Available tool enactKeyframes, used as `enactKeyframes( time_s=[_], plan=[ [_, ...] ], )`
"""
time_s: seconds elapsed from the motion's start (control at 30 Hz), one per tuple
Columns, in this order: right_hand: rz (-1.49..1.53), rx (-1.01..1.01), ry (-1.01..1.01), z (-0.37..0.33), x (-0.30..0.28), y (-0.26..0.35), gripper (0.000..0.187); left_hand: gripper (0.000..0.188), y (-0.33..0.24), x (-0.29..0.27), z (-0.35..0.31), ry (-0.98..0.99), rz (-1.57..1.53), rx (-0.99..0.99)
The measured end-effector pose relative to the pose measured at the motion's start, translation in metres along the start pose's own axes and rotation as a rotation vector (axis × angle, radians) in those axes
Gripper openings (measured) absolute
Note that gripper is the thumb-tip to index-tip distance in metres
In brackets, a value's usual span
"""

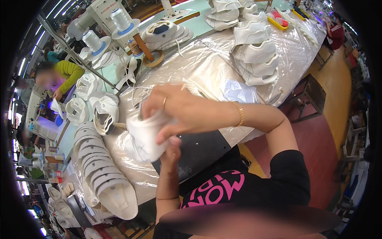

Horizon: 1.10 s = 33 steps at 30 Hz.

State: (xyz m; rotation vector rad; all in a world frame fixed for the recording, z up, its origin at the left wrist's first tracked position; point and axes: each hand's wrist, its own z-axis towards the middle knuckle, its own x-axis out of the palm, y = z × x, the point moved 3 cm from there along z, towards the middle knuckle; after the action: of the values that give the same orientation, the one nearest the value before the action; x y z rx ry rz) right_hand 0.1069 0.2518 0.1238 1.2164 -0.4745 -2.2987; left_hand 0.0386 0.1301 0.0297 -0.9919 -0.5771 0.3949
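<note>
Over the near side of the table I hold a white shoe upper [144, 137], smeared by motion. My right hand [179, 104], with a ring and a gold bracelet, comes across from the right. Its thumb presses the outside of the upper, and its fingers bend over the top opening, their tips hidden. My left hand [172, 152] grips the upper from below on its near side, mostly hidden behind it. A black board [199, 153] lies on the table just under and beside my hands.
A row of overlapping pale insoles [117, 195] lies at left. Nested white uppers [256, 59] stand at the far right on the plastic-covered table [195, 63]. Beyond are thread cones [121, 20] and a sewing machine [105, 12]. A co-worker [59, 77] sits at far left.
</note>
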Motion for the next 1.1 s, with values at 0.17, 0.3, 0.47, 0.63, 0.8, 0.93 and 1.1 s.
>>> enactKeyframes(
  time_s=[0.17, 0.3, 0.47, 0.63, 0.8, 0.93, 1.1],
  plan=[
    [-0.356, 0.148, -0.35, -0.044, 0.017, -0.087, 0.031, 0.056, -0.031, -0.055, -0.027, -0.411, -0.145, -0.033],
    [-0.931, 0.727, -0.006, -0.116, 0.007, -0.193, 0.014, 0.053, -0.043, -0.086, -0.058, -0.549, 0.262, 0.148],
    [-1.436, 0.767, 0.393, -0.163, 0.006, -0.276, 0.023, 0.05, 0.009, -0.102, -0.062, -0.482, 0.763, 0.12],
    [-1.698, 1.051, 0.753, -0.169, 0.008, -0.315, 0.025, 0.062, 0.056, -0.087, -0.074, -0.413, 0.938, 0.142],
    [-1.449, 1.052, 0.713, -0.153, -0.001, -0.321, 0.016, 0.064, 0.06, -0.073, -0.079, -0.241, 1.214, 0.161],
    [-1.406, 0.981, 0.678, -0.121, -0.013, -0.323, 0.016, 0.064, 0.058, -0.069, -0.071, -0.143, 1.273, 0.207],
    [-1.348, 0.991, 0.534, -0.045, -0.003, -0.342, 0.015, 0.064, 0.066, -0.065, -0.068, -0.117, 1.202, 0.189]
  ],
)
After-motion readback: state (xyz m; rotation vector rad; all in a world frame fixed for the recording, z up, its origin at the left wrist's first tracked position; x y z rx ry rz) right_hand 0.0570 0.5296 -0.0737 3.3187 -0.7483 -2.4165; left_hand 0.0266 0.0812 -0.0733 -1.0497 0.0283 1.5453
